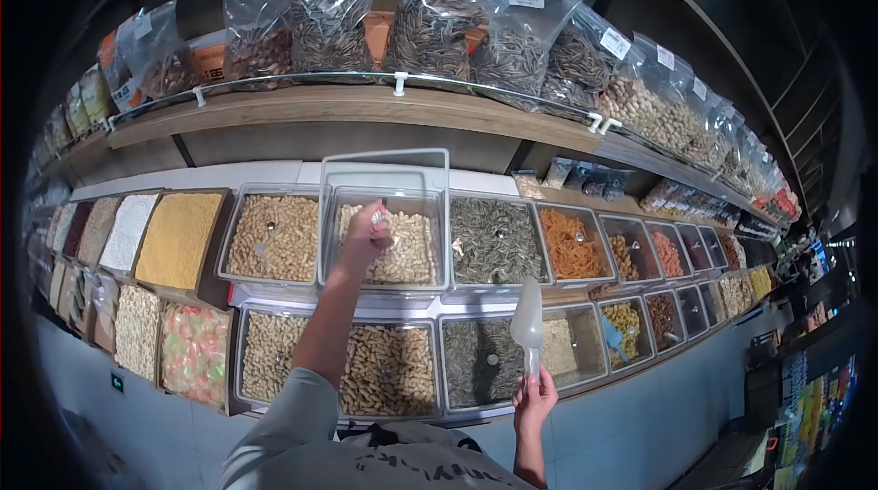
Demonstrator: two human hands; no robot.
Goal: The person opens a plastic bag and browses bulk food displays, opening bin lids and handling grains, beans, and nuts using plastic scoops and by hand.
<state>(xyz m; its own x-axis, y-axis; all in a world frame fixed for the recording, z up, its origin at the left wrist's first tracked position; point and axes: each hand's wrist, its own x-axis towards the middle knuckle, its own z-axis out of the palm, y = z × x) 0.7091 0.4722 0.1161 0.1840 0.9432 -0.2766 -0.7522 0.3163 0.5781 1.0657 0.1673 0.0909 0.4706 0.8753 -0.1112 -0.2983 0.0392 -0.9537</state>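
My left hand [369, 227] is closed at the middle of a clear plastic lid [385, 157], which is tilted up over a bin of peanuts in their shells [412, 252]. The fingers hide the part of the lid they grip. Lower down on the right, my right hand [534, 397] is wrapped around the handle of a translucent plastic scoop [527, 318]. The scoop points upward, its blade in front of the bins, and looks free of food. Beside the peanut bin is a lidded bin of dark striped sunflower seeds [499, 243].
Two rows of food bins run left to right, including peanuts [388, 367], orange dried strips [573, 248] and yellow grain [179, 236]. Above them juts a wooden shelf [302, 106] with a glass edge, carrying bagged seeds [432, 28]. Grey floor [654, 408] lies below.
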